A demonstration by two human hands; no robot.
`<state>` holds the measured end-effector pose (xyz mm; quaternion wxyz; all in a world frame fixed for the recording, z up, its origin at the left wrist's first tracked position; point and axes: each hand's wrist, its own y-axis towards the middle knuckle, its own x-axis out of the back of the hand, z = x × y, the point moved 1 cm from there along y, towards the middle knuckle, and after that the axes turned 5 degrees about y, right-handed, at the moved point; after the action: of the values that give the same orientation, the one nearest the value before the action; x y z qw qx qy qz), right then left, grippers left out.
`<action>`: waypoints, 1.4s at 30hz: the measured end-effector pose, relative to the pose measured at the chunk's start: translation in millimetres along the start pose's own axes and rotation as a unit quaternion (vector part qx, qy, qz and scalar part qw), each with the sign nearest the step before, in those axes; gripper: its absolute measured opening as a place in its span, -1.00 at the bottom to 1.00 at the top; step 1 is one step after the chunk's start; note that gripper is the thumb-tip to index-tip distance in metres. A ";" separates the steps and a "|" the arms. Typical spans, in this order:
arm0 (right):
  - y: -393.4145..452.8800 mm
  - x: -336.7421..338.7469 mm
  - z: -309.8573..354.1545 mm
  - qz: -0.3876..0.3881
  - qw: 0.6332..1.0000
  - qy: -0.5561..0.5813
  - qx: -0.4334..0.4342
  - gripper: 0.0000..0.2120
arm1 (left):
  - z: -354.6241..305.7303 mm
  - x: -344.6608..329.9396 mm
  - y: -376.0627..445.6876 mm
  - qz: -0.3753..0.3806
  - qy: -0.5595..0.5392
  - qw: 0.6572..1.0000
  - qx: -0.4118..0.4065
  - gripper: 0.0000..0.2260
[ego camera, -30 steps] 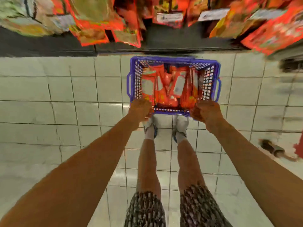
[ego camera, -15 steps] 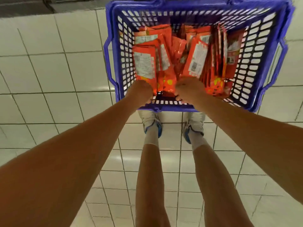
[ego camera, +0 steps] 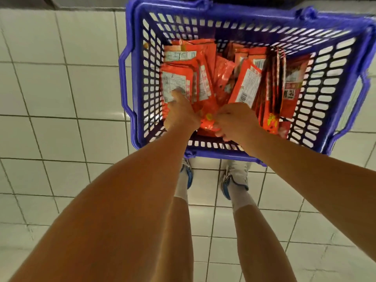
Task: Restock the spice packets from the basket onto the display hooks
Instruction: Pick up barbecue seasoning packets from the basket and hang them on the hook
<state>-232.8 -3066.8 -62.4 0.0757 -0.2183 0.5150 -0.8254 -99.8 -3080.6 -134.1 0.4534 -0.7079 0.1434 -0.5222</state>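
1. Pale square floor tiles with dark grout run under everything; a darker strip, probably the base of a shelf unit, crosses the very top edge, too blurred to say for certain.
2. Two bare legs stand on the tiles, with white socks and white-and-blue sneakers whose toes sit just under the near rim of the basket.
3. Both forearms reach down from the bottom corners and cover much of the near wall and the lower ends of the packets.
4. Blue plastic shopping basket with slotted walls sits on the floor, its side handles folded down outside the left and right walls.
5. Inside it, red-orange spice packets stand packed on edge in rows: a stack at the left showing white printed labels, loose ones tilted in the middle, a tight upright row at the right.
6. Left hand lies on the left stack, a straight finger pressing a white label.
7. Right hand has its fingers curled, pinching the lower end of a middle packet.
8. Both hands are close together, the pinched packet between them.
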 end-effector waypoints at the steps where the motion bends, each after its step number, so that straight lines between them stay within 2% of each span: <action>1: -3.5 6.6 4.6 -0.006 1.000 0.010 0.001 -0.83 | 1.1 -0.4 -0.7 -0.010 0.030 0.999 -0.005 -0.26; 4: 0.9 21.5 4.4 -0.028 0.999 0.028 0.012 -0.79 | 7.5 4.2 -2.7 -0.034 0.069 0.997 -0.030 -0.55; 6: 3.4 25.0 6.6 -0.030 0.999 0.025 0.028 -0.79 | 11.6 15.0 -6.7 -0.057 0.090 0.993 -0.059 -0.66; 9: 7.1 23.7 5.3 -0.046 0.996 -0.017 0.068 -0.78 | 13.9 40.7 -13.1 -0.077 0.094 0.987 -0.102 -0.74; 13: -0.7 28.6 6.7 -0.081 0.968 -0.144 0.188 -0.82 | 12.7 80.9 -30.2 -0.045 0.129 0.974 -0.178 -0.78; 14: -4.1 31.4 7.8 -0.089 0.957 -0.168 0.219 -0.77 | 11.9 89.8 -34.8 -0.026 0.144 0.969 -0.197 -0.78; 17: -18.8 38.7 14.3 -0.073 0.904 -0.271 0.324 -0.33 | 3.4 109.9 -47.7 0.045 0.198 0.948 -0.247 -0.73; 19: -27.1 41.4 22.5 -0.045 0.862 -0.358 0.357 -0.15 | -5.5 121.6 -55.8 0.074 0.256 0.922 -0.282 -0.65; 20: -28.6 41.8 25.4 -0.032 0.844 -0.397 0.360 -0.14 | -10.6 126.5 -59.4 0.081 0.283 0.907 -0.301 -0.62; 22: -30.4 42.1 29.0 -0.016 0.821 -0.440 0.363 -0.30 | -20.1 132.7 -68.0 0.104 0.321 0.878 -0.340 -0.63; 25: -32.0 47.2 28.9 -0.025 0.843 -0.407 0.352 -0.67 | -26.5 140.0 -80.2 0.121 0.315 0.867 -0.366 -0.72; 27: -36.0 53.7 23.9 0.002 0.894 -0.337 0.296 -0.82 | -21.9 143.8 -83.6 0.087 0.254 0.894 -0.359 -0.76; 29: -35.5 62.8 13.5 0.007 0.930 -0.271 0.246 -0.97 | -14.5 147.2 -82.6 0.026 0.125 0.935 -0.330 -0.75; 31: -37.5 73.4 3.9 -0.034 0.951 -0.212 0.223 -0.83 | -4.0 150.3 -80.6 -0.048 -0.037 0.965 -0.257 -0.71; 33: -41.0 83.3 -2.0 -0.047 0.977 -0.103 0.179 -0.83 | 3.1 149.6 -84.8 -0.046 -0.198 0.965 -0.166 -0.67; 35: -52.6 90.7 -2.0 -0.019 0.989 0.089 0.119 -0.94 | 9.6 139.5 -93.3 -0.002 -0.327 0.939 -0.102 -0.68; 37: -65.3 94.3 -2.0 0.020 0.968 0.237 0.079 -0.82 | 12.6 130.1 -108.5 0.050 -0.407 0.910 -0.058 -0.73; 40: -84.7 97.9 1.0 0.082 0.946 0.303 0.078 -0.71 | 11.6 122.8 -136.8 0.148 -0.510 0.848 -0.013 -0.72; 42: -99.5 101.3 4.1 0.098 0.938 0.326 0.070 -0.73 | 5.9 124.7 -155.2 0.214 -0.589 0.779 0.009 -0.68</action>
<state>-311.5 -3060.1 55.7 -0.0009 0.1200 0.4709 -0.8740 -85.2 -3077.0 64.5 0.5559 -0.8245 -0.0081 0.1056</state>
